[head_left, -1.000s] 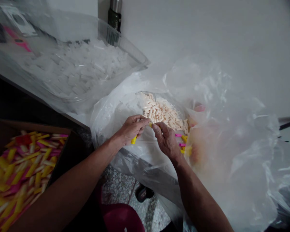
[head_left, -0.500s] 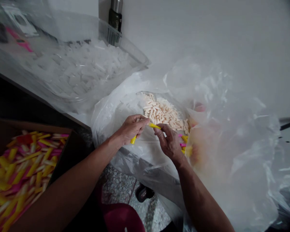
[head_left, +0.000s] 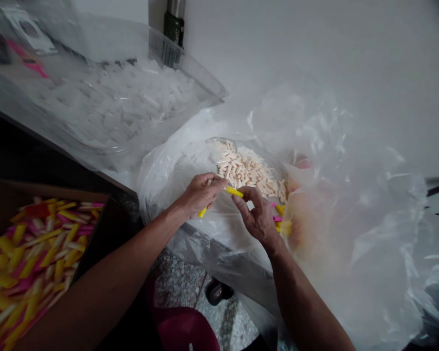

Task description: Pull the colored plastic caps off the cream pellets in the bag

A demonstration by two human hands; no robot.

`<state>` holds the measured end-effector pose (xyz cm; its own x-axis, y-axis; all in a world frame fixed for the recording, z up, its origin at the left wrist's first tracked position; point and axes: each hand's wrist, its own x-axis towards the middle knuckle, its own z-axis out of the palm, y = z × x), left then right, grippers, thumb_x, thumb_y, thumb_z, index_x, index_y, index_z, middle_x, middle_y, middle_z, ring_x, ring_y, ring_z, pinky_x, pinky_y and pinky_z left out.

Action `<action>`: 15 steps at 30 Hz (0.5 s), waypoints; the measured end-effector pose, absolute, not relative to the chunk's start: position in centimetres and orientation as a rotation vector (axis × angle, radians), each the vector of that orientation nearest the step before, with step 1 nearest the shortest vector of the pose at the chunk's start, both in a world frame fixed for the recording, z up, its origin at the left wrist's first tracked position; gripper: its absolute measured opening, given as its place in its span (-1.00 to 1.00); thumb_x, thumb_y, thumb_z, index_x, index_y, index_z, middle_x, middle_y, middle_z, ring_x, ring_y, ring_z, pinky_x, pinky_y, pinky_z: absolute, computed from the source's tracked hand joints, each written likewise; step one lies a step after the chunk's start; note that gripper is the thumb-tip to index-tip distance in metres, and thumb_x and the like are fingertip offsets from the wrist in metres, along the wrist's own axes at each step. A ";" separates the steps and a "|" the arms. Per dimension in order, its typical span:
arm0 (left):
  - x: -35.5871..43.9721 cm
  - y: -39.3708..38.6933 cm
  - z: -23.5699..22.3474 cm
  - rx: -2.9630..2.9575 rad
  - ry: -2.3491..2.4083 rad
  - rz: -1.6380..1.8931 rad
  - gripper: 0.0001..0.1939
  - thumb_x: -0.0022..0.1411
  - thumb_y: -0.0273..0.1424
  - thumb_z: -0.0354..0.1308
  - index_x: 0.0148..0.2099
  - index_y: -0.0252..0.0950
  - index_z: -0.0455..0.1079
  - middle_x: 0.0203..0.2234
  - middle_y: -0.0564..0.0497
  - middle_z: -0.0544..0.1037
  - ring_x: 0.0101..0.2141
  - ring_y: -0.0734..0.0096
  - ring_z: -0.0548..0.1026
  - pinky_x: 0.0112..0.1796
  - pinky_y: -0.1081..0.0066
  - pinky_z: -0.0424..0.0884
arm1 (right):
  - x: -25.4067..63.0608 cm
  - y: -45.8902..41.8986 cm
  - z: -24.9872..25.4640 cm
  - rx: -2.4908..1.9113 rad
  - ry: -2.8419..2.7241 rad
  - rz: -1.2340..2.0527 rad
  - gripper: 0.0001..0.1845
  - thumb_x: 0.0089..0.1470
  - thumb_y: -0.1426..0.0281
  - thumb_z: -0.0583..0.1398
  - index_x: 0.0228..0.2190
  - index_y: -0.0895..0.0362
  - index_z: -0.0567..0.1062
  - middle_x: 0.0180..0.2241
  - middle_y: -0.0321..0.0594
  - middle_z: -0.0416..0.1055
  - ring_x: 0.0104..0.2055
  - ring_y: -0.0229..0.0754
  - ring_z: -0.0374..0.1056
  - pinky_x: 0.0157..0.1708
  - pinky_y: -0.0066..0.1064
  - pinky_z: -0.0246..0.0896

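Observation:
Between my two hands lies a small yellow tube [head_left: 234, 191], slightly tilted. My left hand [head_left: 205, 191] is closed, its thumb and forefinger pinching the tube's left end. A second yellow piece [head_left: 202, 212] pokes out below the curled fingers of that hand. My right hand [head_left: 256, 212] is closed too, with thumb and fingertips around the tube's right end. Just beyond the hands is a pile of short cream-coloured sticks [head_left: 245, 168] on a clear plastic bag [head_left: 175, 165]. Several yellow and pink pieces [head_left: 278, 210] lie beside my right hand, partly covered by plastic.
A clear tub [head_left: 208, 90] of translucent white pieces stands at the back left. At the lower left is a cardboard box [head_left: 58, 187] full of yellow, pink and cream tubes. A dark bottle [head_left: 174, 27] stands behind. Crumpled clear plastic [head_left: 351, 234] spreads to the right.
Both hands stay nearly in place. More of the yellow tube shows between them, and the lower yellow piece shows a little less below my left hand.

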<state>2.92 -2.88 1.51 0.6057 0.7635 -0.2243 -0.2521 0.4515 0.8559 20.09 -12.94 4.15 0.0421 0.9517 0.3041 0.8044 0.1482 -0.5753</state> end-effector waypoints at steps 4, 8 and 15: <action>3.0 -3.0 1.2 0.933 0.620 0.696 -0.80 0.32 -0.27 0.31 -0.24 -0.28 0.44 -0.68 0.25 0.20 -0.70 0.65 0.08 -0.67 0.54 0.07 | 20.0 -13.0 3.9 -1.702 -1.815 0.294 -0.71 0.48 0.17 0.09 -0.18 0.09 0.48 -0.29 -0.18 0.49 -0.28 -0.16 0.40 -0.21 -0.32 0.29; 3.0 -2.9 1.1 0.986 0.608 0.726 -0.77 0.28 -0.22 0.32 -0.24 -0.28 0.43 -0.71 0.27 0.17 -0.70 0.66 0.04 -0.65 0.53 0.01 | 19.3 -13.0 4.0 -1.770 -1.673 0.491 -0.51 0.50 0.08 0.00 -0.39 0.07 0.43 -0.43 -0.23 0.43 -0.36 -0.18 0.35 -0.24 -0.31 0.25; 3.0 -3.1 1.0 1.072 0.692 0.777 -0.73 0.26 -0.17 0.31 -0.22 -0.29 0.48 -0.71 0.27 0.18 -0.69 0.64 0.05 -0.61 0.51 0.00 | 18.6 -13.0 3.8 -1.743 -1.437 0.790 -0.42 0.49 -0.01 -0.02 -0.43 0.08 0.42 -0.48 -0.26 0.42 -0.39 -0.18 0.35 -0.25 -0.31 0.27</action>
<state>3.01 -3.06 0.99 0.5526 0.8251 -0.1175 -0.2117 0.2753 0.9378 18.58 -13.04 3.79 0.1862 0.9825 -0.0080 0.5329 -0.1078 -0.8393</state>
